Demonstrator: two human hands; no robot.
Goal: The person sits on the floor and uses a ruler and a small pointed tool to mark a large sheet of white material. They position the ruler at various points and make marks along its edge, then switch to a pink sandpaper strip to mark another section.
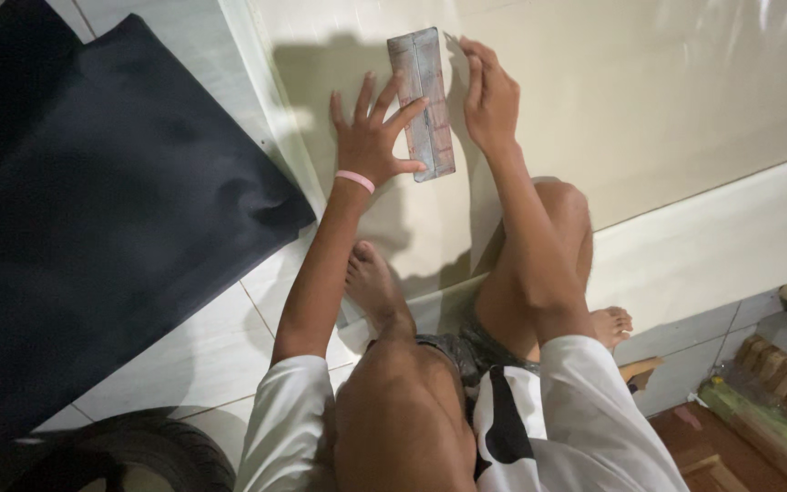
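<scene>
Two bare knees fill the bottom of the view, the person squatting on a pale tiled floor [202, 355] in a white top. A tyre [152, 451] curls into the lower left corner, and some wood scraps [781, 374] sit over at the lower right. Further up on the left, a big dark sheet [93, 191] lies across the tiles.

Past the feet is a wide cream panel [649, 100], lying flat and a bit glossy, and that's where the action is. A grey metal block [424, 100] rests on it, long and narrow, scuffed and blotchy with a slight reddish tint along one edge. The left hand [371, 137], pink band [355, 180] on the wrist, has its fingers spread wide, fingertips and thumb pressing the block's left side. The right hand [489, 96] is on the other side, fingers held together and slightly curled against the top right edge. Neither hand is wrapped around it, more like steadying it from both sides.

What could go wrong, I reckon: that panel looks slick, so uneven pressure might let the block skid or twist off line. The rough metal face could also scratch the finish if dragged. And squatting that close, a wobble could mean a shift of weight onto the panel.
</scene>
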